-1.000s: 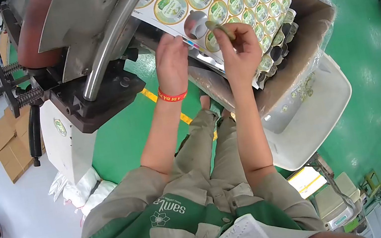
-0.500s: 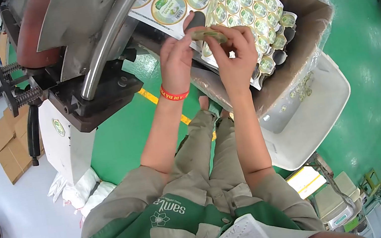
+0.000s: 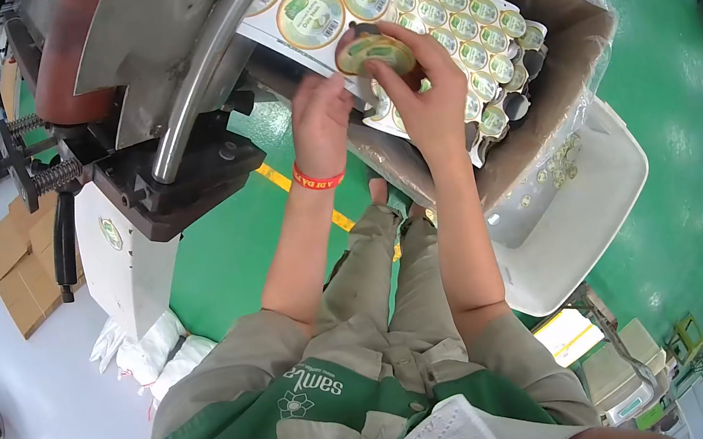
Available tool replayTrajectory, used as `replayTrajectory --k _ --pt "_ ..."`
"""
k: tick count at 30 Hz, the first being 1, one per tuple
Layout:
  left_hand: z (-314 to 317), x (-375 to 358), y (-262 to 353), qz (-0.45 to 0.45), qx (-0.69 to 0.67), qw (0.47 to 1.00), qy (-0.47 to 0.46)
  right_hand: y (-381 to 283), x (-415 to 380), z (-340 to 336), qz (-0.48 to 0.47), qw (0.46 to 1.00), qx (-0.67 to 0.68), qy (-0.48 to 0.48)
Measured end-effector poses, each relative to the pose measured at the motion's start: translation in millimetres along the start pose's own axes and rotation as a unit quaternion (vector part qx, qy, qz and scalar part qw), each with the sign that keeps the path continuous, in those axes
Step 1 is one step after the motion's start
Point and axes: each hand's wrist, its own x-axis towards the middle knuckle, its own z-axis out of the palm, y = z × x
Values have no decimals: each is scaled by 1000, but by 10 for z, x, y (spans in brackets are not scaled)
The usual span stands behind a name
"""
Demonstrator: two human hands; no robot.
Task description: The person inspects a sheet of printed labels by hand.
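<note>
A round printed lid (image 3: 376, 52), green and cream with a gold rim, is pinched between the thumb and fingers of my right hand (image 3: 429, 81). Just left of it is my left hand (image 3: 321, 117), with a red band at its wrist; its fingers are curled and blurred, and what they hold, if anything, is hidden. Behind both hands lies a printed sheet (image 3: 311, 15) with rows of large round labels. To its right, stacked sheets of smaller round lids (image 3: 484, 39) sit in a cardboard box.
A machine (image 3: 167, 171) with a curved metal bar stands at the left. The cardboard box (image 3: 566, 25) has a plastic liner. Below it, a white bin (image 3: 598, 220) holds loose round pieces. Flattened cardboard (image 3: 21, 275) and white bags (image 3: 150, 351) are at the left.
The lid, edge-on between both hands before, now shows its printed face in my right hand. My left hand has come away from it slightly, down and to the left.
</note>
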Motion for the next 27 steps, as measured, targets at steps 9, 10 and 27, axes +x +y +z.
replayTrajectory --k 9,10,27 --pt "137 -88 23 10 3 993 -119 172 -227 -156 -14 981 116 157" --pt "122 -82 43 29 -7 993 -117 148 -219 -206 18 971 161 178" --pt "63 2 249 79 -27 991 -108 158 -282 -1003 -65 768 407 491"
